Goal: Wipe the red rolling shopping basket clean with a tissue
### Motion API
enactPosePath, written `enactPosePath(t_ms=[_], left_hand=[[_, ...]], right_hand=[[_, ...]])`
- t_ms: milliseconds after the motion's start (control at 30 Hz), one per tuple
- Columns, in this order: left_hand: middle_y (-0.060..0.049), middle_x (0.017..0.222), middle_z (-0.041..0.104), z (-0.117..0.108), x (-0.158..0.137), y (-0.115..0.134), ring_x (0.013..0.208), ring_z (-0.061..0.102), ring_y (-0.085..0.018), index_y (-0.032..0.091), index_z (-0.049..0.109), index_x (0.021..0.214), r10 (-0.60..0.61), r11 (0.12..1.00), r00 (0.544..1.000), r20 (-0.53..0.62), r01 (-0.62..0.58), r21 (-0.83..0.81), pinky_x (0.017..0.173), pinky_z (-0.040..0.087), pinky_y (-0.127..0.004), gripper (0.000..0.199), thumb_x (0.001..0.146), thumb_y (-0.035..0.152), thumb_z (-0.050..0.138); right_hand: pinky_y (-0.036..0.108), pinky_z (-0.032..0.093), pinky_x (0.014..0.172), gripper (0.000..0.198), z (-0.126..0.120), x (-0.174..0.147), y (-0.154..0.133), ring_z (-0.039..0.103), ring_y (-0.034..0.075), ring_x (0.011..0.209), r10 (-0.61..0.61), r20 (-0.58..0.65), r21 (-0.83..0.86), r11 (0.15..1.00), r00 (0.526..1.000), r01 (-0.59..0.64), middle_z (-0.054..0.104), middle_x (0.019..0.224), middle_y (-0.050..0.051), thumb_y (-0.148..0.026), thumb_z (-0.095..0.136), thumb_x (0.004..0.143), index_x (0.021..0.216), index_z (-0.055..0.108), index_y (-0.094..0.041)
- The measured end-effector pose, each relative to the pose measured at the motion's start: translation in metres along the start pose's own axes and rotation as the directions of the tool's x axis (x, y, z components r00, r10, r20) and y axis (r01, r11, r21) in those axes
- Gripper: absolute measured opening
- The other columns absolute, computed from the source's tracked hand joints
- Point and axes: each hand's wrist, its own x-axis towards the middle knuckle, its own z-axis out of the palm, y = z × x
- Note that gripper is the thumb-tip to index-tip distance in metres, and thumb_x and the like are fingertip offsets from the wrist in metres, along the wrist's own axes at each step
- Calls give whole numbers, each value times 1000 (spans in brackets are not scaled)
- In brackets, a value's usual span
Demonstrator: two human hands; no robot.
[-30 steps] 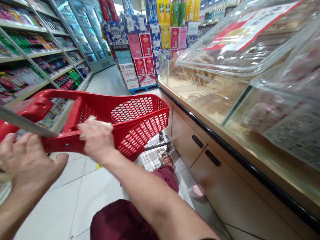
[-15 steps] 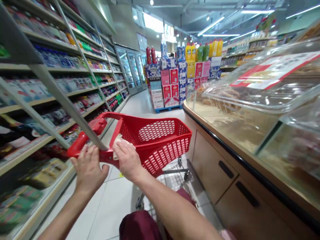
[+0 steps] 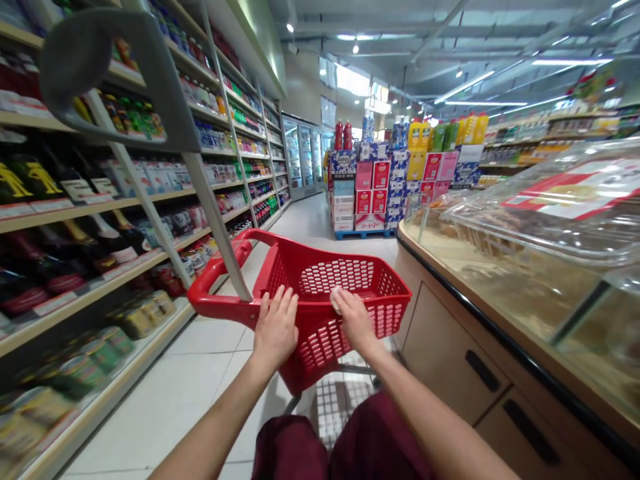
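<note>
A red shopping basket (image 3: 315, 308) on a wheeled trolley frame stands before me, with perforated sides and a loop-shaped red handle (image 3: 217, 305) on its left. My left hand (image 3: 277, 327) rests on the near rim beside the metal pole, its fingers stretched out and holding nothing. Farther along that rim, my right hand (image 3: 356, 323) is closed on a small white cloth (image 3: 336, 300), pressed against the edge. The metal pole (image 3: 217, 227) rises from the basket to a grey plastic handle (image 3: 183, 100) at upper left.
Shelves of bottles and packs (image 3: 210, 180) line the left side. At right runs a wooden counter (image 3: 445, 340) with black trim, holding clear plastic food boxes (image 3: 550, 207). Stacked cartons (image 3: 373, 190) with bottles on top stand ahead, near glass-door fridges (image 3: 303, 157).
My right hand has slid the cloth rightward along the near rim. My left hand has moved right, from the handle end past the pole. The view has shifted left.
</note>
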Motion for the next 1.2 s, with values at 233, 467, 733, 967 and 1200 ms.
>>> enactPosePath(t_ms=[233,467,733,967,1200], left_hand=[[-13,126,46,13,0,22,122,33,-25,8,44,119,36,999,996,83,-38,29,105,15,-44,52,68,16,40],[-10,128,44,16,-10,16,123,31,-22,10,42,122,75,997,992,104,-73,-25,105,17,-39,56,66,15,42],[-11,132,39,17,-13,9,127,22,-26,10,37,125,-3,998,988,156,-6,55,105,7,-48,61,66,21,44],[-11,133,36,15,-20,-3,127,21,-26,11,36,126,-1,997,990,138,-8,71,105,8,-45,62,65,21,45],[-12,134,35,13,-19,1,128,20,-25,9,35,126,-29,997,986,161,18,68,105,10,-45,61,67,22,44]], right_hand=[[37,32,96,43,6,-6,-4,37,17,119,-44,-67,3,999,997,45,45,127,10,-6,33,82,122,45,-15],[44,35,91,38,-41,-29,91,47,22,111,285,-53,-213,933,957,-290,55,115,14,-5,33,80,108,57,-14],[38,33,96,47,-33,-54,89,39,17,118,126,-49,-147,980,991,-132,47,126,8,-4,33,78,120,48,-21],[38,33,97,44,-33,-53,71,36,17,120,11,-84,-81,997,996,-18,43,129,7,-7,36,81,122,46,-21],[39,37,96,42,-38,-118,89,38,19,119,106,-50,-61,992,993,-109,43,129,2,-11,36,82,118,49,-26]])
